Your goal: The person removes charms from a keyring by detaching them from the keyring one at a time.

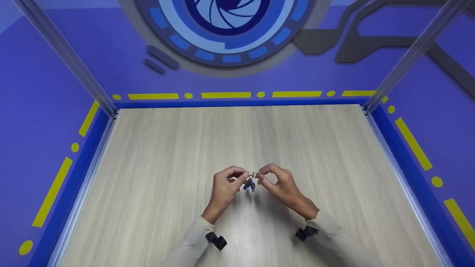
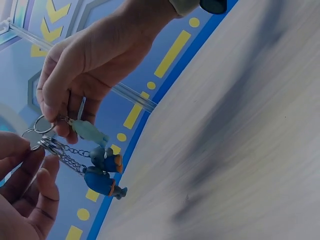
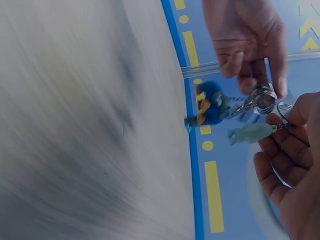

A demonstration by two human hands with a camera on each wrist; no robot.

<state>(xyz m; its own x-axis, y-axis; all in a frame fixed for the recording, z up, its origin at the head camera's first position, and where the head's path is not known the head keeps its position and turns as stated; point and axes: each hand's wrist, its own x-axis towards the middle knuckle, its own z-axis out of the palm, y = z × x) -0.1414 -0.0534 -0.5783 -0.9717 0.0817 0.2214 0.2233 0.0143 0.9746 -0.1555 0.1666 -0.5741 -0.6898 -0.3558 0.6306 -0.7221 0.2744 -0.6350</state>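
Note:
Both hands hold a bunch of keychains up in front of the person, above the table. My left hand (image 1: 223, 190) pinches the cluster of metal key rings (image 3: 265, 100), from which short chains run to two blue figure charms (image 2: 98, 181) with orange parts. Thumb and fingers of my right hand (image 1: 285, 186) pinch a split ring (image 2: 44, 124) beside a pale green figure charm (image 3: 252, 133). This ring meets the other rings between the two hands. In the head view the charms dangle small and dark between the fingertips.
A pale wood-grain table (image 1: 167, 148) lies under the hands. Blue panels with yellow marks (image 1: 226, 95) and metal corner posts (image 1: 70, 55) enclose its back and sides. Each sleeved wrist wears a small black camera (image 1: 216, 241).

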